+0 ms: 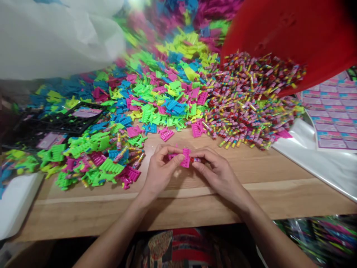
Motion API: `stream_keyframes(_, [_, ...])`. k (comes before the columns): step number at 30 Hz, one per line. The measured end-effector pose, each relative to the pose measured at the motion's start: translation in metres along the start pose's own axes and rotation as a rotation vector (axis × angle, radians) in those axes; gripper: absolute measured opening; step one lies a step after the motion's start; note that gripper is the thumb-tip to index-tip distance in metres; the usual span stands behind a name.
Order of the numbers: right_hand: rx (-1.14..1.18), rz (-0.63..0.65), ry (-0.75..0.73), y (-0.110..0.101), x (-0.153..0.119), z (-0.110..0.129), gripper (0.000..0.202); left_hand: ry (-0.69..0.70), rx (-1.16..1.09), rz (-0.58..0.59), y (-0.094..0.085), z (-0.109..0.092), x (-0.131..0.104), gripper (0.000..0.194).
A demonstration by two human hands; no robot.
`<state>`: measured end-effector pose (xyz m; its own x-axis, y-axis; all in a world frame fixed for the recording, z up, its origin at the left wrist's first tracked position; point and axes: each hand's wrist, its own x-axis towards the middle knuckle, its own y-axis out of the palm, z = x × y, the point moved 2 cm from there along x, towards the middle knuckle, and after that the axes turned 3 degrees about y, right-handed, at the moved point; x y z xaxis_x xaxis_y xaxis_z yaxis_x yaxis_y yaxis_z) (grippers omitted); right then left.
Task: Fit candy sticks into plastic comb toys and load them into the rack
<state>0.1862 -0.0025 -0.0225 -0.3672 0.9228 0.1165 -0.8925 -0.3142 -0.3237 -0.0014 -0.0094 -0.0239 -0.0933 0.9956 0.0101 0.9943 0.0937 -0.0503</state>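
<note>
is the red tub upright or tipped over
Tipped: the red tub lies on its side, and small wrapped candies spill from its mouth across the wooden table.

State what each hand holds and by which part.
The left hand pinches the pink plastic holder by its left edge. The right hand pinches a small wrapped stick against the holder's right side.

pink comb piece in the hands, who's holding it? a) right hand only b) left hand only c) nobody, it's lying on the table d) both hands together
d: the left hand and the right hand both pinch the pink comb piece between their fingertips, above the wooden table.
</note>
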Motion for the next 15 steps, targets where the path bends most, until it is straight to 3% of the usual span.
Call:
stream_keyframes(3, [-0.018, -0.017, -0.014, 0.002, -0.002, 0.000, 0.019, -0.152, -0.165, -0.089, 0.003, 0.009, -0.003, 0.047])
stream_keyframes(5, [0.028, -0.051, 0.024, 0.003, -0.002, -0.004, 0.022, -0.222, -0.278, -0.089, 0.007, 0.012, -0.005, 0.061])
stream_keyframes(10, [0.133, -0.054, 0.123, 0.006, -0.003, -0.013, 0.025, -0.282, -0.485, -0.025, 0.014, 0.007, -0.010, 0.040])
stream_keyframes(15, [0.218, -0.004, 0.140, 0.007, -0.004, -0.012, 0.027, -0.287, -0.539, 0.015, 0.018, 0.004, -0.013, 0.037])
